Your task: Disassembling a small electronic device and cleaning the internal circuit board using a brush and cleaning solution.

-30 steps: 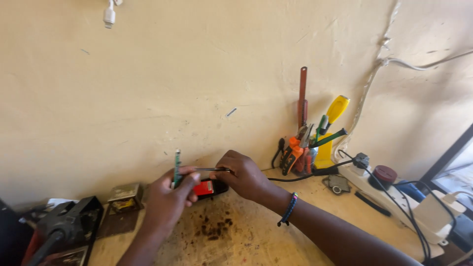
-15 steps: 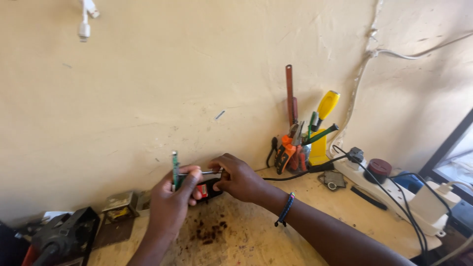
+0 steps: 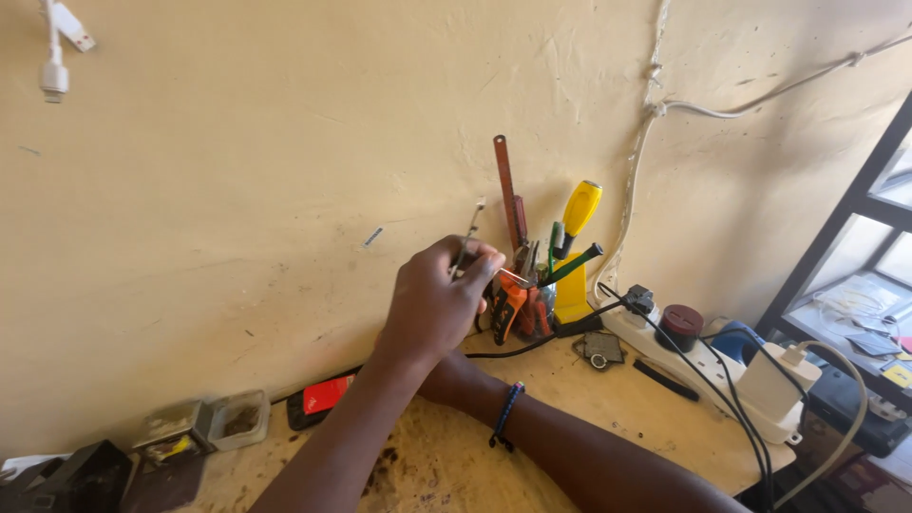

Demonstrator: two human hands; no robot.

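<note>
Cream plaster wall (image 3: 237,171) rises behind a stained counter (image 3: 456,456). Left hand (image 3: 432,304) is raised, its grip clenched on thin metal tweezers (image 3: 468,237) just beside the tool holder (image 3: 532,304); right hand's grip is hidden behind the left forearm, so its state cannot be told.

Soft, even daylight comes from the window (image 3: 879,275) on the right; shadows are faint, no glare, focus sharp.
</note>
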